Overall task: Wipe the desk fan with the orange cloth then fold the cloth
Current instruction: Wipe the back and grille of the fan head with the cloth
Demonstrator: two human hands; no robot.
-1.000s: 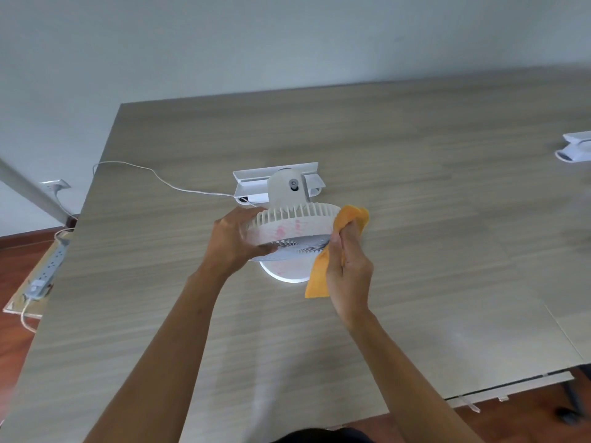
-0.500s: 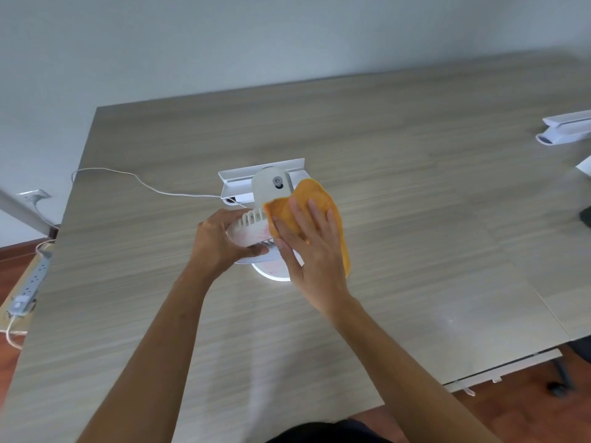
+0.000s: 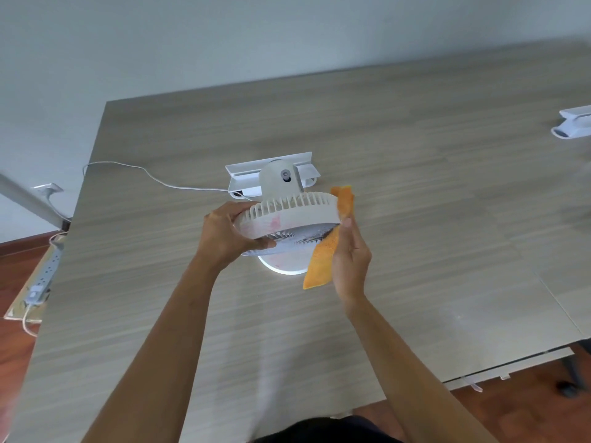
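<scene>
Desk fan (image 3: pixel 289 215) on wood-grain tabletop (image 3: pixel 415 219), head tipped face-down over round white base (image 3: pixel 281 266), pink smudges on rim. Left hand (image 3: pixel 224 235) clamped on left rim of fan head; right hand (image 3: pixel 350 260) pinching orange cloth (image 3: pixel 323 260) against right rim, cloth tip poking above rim, rest hanging toward base. White cord (image 3: pixel 153 175) trailing left off tabletop edge; white tray-like part (image 3: pixel 243 174) just behind fan, 1 more white part (image 3: pixel 574 124) far right.

A wood-grain table (image 3: pixel 415 193) carries the desk fan (image 3: pixel 289 215), a white bracket (image 3: pixel 246 175) and its cable (image 3: pixel 153 177).
</scene>
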